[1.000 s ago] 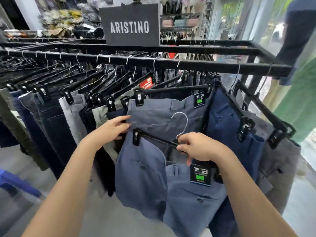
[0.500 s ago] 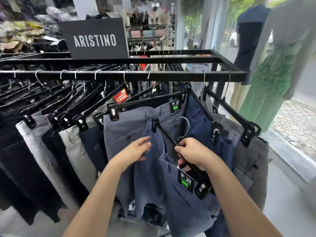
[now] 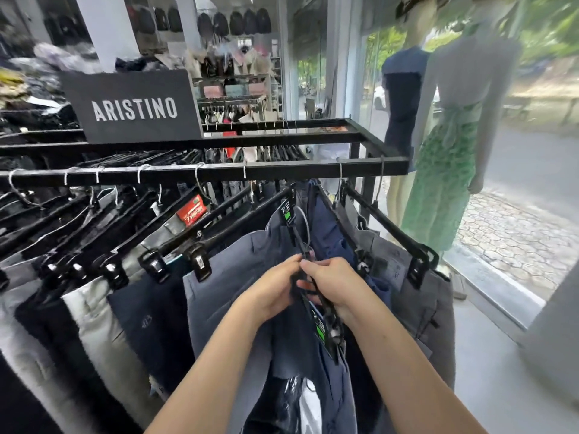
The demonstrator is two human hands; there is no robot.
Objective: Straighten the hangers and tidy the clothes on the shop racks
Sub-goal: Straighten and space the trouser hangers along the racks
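Head view shows the left hand (image 3: 275,291) has left the cloth to join the right hand (image 3: 333,283), both gripping the unhooked hanger (image 3: 327,314) with curled fingers, trousers (image 3: 338,386) hanging toward 6 o'clock, hook now pointing at the rail (image 3: 219,172) at 12 o'clock, apparently for rehanging.

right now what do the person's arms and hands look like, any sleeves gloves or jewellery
The left hand and right hand are bare: no gloves, rings, watch or bracelet show. Both forearms are bare too, with no sleeve in view down to the picture's lower edge.
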